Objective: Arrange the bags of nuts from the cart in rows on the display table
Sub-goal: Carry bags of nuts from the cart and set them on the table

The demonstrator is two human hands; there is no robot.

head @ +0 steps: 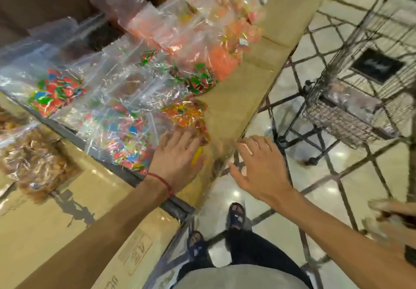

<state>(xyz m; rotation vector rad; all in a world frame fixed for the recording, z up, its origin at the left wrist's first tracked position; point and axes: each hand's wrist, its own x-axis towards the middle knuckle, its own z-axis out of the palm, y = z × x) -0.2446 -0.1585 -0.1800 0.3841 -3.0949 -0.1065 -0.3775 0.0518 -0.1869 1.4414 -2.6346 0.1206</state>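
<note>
A clear bag of orange-wrapped sweets (191, 117) is pressed flat onto the cardboard-topped display table (227, 99) by the left hand (180, 155), fingers spread. The right hand (258, 164) hovers empty, fingers apart, beside it. The placing step appears nearly finished; next, a reach toward the wire cart (351, 108) at two o'clock seems required, where another bag (351, 101) lies.

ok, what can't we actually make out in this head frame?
- Bag under the left hand: its near end is covered by the palm, so whether there is a grip is unclear.
- Right hand: open over the table edge; contact unclear.
- Cart: motion-blurred, cut by the right edge; its contents are unreadable.
- Far bags: smeared, contents unidentifiable.
- Carton print: too blurred to read.
</note>
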